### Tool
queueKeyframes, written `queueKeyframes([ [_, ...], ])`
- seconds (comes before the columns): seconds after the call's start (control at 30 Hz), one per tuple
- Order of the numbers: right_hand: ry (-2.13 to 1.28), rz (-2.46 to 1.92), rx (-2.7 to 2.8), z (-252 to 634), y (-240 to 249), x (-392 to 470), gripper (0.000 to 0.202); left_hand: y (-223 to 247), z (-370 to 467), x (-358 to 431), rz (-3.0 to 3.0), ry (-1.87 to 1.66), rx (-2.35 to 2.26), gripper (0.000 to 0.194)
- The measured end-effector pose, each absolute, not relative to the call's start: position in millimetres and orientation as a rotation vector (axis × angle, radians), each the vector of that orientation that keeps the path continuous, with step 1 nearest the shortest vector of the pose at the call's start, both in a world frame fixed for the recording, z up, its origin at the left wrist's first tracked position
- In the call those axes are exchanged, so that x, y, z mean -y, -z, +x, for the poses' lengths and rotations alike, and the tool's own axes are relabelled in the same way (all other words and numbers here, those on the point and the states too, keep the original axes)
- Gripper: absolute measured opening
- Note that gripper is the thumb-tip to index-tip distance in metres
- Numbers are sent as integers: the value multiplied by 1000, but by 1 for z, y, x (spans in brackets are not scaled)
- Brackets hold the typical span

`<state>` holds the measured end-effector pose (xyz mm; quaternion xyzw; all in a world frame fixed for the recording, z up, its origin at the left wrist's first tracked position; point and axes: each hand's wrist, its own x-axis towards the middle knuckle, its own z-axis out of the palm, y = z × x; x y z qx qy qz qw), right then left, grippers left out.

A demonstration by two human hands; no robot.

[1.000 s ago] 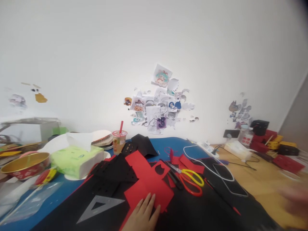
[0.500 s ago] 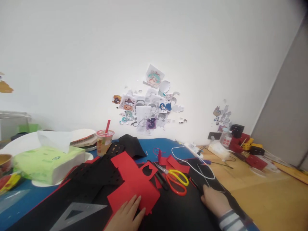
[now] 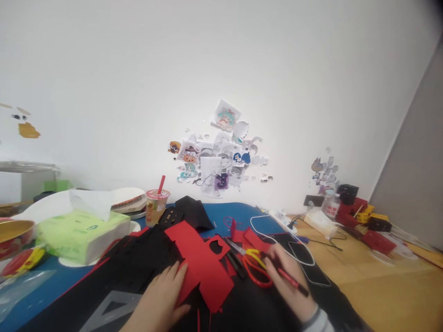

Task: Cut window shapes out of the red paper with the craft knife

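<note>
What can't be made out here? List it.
Head view:
Red paper: partly behind the left hand.
Pen, yellow scissors handle: partly behind the right hand.
Triangle ruler: cut by the bottom edge.
Bowl: cut by the left edge.
Bottle's writing: too small, blurred.

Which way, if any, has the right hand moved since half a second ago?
Yes: judged against the scissors, the right hand has moved left, and is now much closer to them.
</note>
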<state>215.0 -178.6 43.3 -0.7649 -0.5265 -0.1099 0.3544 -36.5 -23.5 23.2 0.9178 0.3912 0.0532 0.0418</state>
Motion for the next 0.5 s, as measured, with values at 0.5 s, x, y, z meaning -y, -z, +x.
queueKeyframes([
  [0.5, -532, -1355, 1379, 180, 16, 121, 21, 26, -30, -2, 2541, -1250, -703, 65],
])
